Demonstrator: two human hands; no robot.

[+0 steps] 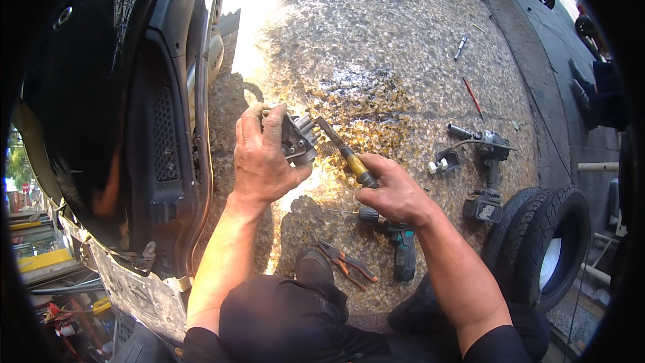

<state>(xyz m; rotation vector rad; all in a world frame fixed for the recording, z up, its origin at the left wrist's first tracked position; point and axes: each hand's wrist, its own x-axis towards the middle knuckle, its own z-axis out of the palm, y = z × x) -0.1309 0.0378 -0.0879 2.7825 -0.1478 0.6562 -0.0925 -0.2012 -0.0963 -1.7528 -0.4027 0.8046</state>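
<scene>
My left hand is wrapped round a small grey metal carburetor, held up beside the scooter. Its round mouth faces down and to the right. My right hand grips a hand tool by its yellow-and-black handle. The tool's dark, widened end points up and left, close to the carburetor's right side; whether they touch I cannot tell. What looks like a coil spring shows just below the tool's end, partly hidden.
A black scooter body stands close on the left. On the stained pebbled ground lie a teal drill, pliers, a cordless impact wrench, a red thin rod and a metal socket bar. Tyres stand at right.
</scene>
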